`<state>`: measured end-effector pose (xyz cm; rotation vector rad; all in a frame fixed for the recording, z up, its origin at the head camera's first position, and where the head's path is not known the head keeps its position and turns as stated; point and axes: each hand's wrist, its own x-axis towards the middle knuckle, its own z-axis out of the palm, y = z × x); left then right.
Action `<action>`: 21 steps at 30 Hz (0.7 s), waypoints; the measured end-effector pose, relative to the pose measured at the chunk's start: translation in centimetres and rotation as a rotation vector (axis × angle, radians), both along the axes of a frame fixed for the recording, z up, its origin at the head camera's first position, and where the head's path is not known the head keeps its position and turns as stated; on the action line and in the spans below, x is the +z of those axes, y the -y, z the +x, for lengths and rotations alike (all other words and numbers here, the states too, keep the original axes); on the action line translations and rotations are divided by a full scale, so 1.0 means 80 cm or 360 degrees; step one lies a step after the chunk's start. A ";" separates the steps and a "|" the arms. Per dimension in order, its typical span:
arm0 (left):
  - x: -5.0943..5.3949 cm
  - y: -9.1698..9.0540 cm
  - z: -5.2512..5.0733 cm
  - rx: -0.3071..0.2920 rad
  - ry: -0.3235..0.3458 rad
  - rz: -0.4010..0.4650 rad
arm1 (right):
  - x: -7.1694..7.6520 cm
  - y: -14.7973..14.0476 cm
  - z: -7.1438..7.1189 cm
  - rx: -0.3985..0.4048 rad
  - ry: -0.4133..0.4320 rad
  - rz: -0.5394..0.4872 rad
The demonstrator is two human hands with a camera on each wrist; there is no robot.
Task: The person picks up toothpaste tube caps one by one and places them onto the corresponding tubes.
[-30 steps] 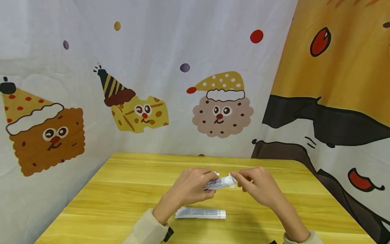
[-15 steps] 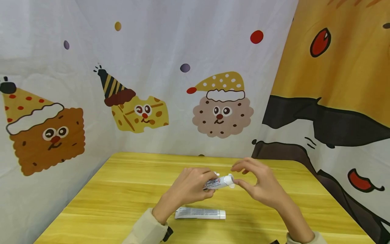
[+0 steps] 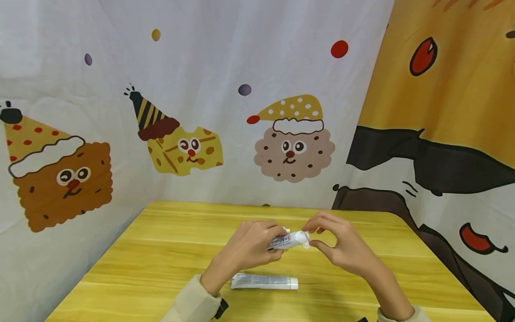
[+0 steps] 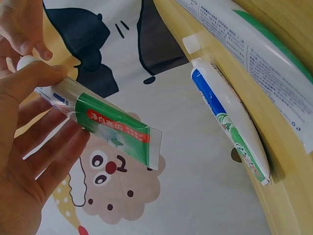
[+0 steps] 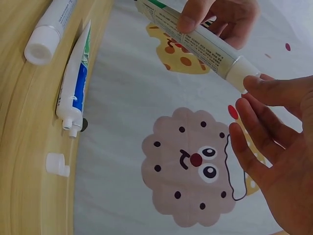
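While both hands meet above the middle of the table (image 3: 132, 264), we count three toothpaste tubes: a held tube (image 3: 287, 240) in the air, a near tube (image 3: 263, 281) lying with its white cap end toward the right edge, and an uncapped tube (image 4: 234, 125) lying farther toward the far edge, mostly hidden by the left hand in the head view. We count one loose cap (image 5: 55, 163), white, resting on the table near the uncapped tube's nozzle.

We see the far edge run along the patterned cloth backdrop (image 3: 201, 67), well beyond the hands; the near edge falls outside the head view. Wood-grained surface stretches from the left hand (image 3: 255, 243) to the left edge and from the right hand (image 3: 344, 246) to the right edge, so we find room on both flanks.

The left hand grips the held tube between thumb and fingers, tilting its capped end up toward the right hand. The right hand has its thumb and fingertips bent in around the held tube's white cap (image 5: 237, 76), touching it; how firmly they pinch, we cannot tell.
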<state>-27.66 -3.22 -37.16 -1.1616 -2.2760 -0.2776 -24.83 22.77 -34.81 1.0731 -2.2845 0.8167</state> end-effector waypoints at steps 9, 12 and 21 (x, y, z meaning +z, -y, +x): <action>0.001 0.000 0.001 0.0001 -0.0001 -0.0019 | -0.001 0.002 0.001 -0.0033 -0.0068 -0.0007; 0.002 0.000 0.002 -0.0003 0.0006 -0.0016 | -0.001 0.002 0.001 -0.0080 -0.0076 0.0002; 0.001 -0.002 0.001 -0.0021 0.0008 -0.0014 | -0.002 0.004 0.001 -0.0277 -0.0019 0.0053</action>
